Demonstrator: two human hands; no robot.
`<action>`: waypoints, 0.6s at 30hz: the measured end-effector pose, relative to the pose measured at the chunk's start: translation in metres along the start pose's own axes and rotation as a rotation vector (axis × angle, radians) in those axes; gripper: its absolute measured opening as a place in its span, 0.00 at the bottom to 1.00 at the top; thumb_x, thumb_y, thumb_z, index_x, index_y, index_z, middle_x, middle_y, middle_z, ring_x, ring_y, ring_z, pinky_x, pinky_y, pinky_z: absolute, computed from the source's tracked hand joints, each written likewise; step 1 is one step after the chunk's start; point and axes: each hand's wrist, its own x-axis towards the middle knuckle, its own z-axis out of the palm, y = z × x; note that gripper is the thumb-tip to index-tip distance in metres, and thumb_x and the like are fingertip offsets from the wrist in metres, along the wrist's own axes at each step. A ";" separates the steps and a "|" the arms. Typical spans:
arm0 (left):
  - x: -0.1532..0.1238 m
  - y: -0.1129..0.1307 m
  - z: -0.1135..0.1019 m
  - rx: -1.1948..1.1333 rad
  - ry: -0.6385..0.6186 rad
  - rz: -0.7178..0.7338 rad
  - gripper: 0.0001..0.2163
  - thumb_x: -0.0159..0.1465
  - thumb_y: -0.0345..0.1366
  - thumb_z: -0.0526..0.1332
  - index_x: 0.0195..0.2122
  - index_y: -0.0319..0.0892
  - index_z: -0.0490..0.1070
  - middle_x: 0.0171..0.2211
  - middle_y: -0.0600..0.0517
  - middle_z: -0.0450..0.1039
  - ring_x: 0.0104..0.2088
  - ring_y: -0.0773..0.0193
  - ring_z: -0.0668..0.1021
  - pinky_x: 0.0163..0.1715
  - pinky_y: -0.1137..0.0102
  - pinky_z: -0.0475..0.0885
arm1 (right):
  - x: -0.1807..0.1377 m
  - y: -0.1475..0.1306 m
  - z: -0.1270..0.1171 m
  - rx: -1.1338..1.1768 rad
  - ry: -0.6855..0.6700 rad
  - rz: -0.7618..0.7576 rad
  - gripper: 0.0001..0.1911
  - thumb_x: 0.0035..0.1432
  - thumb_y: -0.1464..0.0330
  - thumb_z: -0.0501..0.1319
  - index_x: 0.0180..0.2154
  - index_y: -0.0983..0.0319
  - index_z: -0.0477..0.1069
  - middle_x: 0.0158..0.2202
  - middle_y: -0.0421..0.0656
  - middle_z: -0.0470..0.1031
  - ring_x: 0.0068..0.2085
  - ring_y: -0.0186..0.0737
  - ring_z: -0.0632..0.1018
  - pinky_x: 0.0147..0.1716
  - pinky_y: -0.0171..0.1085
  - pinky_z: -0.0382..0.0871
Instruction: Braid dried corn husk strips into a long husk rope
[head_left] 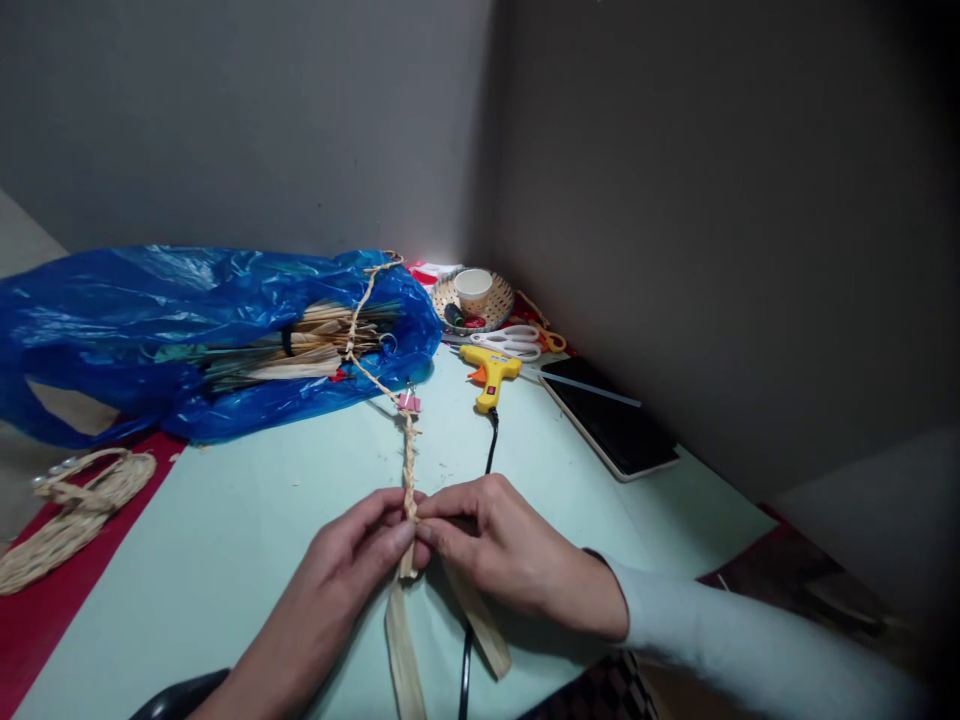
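A thin braid of pale straw-like strips runs down the middle of the table. My left hand pinches its lower end between thumb and fingers. From the other side, my right hand closes thumb and forefinger on the same spot, gripping the strips. Two loose flat strips hang toward me, one strip below the left fingertips and another strip under the right hand. Farther up, a pink binder clip holds the braid, whose thinner tail curves over a blue plastic bag.
The blue plastic bag with a bundle of dried strips lies back left. A yellow glue gun, its black cord, white scissors, a tablet and a woven tray with a cup lie right. A woven sole-shaped piece rests left.
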 end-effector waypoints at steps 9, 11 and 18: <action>0.004 -0.015 0.007 -0.280 -0.134 -0.211 0.13 0.62 0.46 0.62 0.30 0.41 0.68 0.17 0.63 0.56 0.16 0.76 0.52 0.16 0.77 0.46 | -0.010 -0.004 0.004 -0.551 0.095 -0.104 0.12 0.63 0.73 0.55 0.28 0.65 0.72 0.26 0.40 0.75 0.26 0.31 0.71 0.27 0.32 0.58; 0.002 -0.013 0.007 -0.179 -0.076 -0.204 0.13 0.62 0.45 0.61 0.28 0.40 0.68 0.16 0.62 0.57 0.16 0.75 0.55 0.16 0.77 0.47 | -0.014 0.001 0.007 -0.657 0.132 -0.184 0.12 0.64 0.71 0.55 0.31 0.65 0.74 0.27 0.41 0.75 0.27 0.32 0.71 0.27 0.33 0.57; 0.000 -0.014 0.011 -0.095 0.045 -0.235 0.17 0.56 0.49 0.65 0.22 0.39 0.71 0.14 0.61 0.54 0.14 0.76 0.51 0.15 0.75 0.43 | -0.018 0.015 0.016 -0.954 0.321 -0.539 0.15 0.66 0.71 0.53 0.27 0.64 0.69 0.24 0.41 0.67 0.25 0.35 0.65 0.23 0.38 0.52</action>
